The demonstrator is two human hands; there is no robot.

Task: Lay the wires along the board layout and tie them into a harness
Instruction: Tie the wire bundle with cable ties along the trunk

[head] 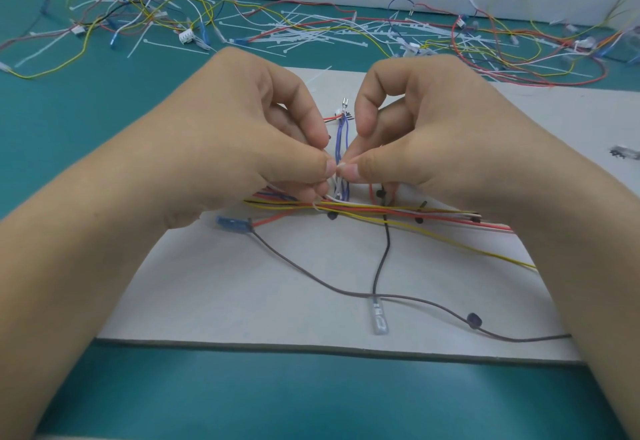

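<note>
Your two arms reach in from the bottom corners and hide both sides of the white board, which lies on the green table. Near you on the board, a dark wire runs down to a clear sleeve. A second dark wire curves across to the right and goes under your right arm.

Past that, a bundle of red, yellow and white wires lies across the board between small black pegs. Its left end is hidden under your left hand. A blue plug peeks out just below that hand.

Your left hand and right hand meet in the middle, fingers curled. Both pinch a tiny white tie at the blue wires. It is too small to tell whether it goes round them. The blue wires run away from you to a metal tip.

A blurry little thing sits at the right edge.

Far back, loose white ties and tangled wires cover the table.
</note>
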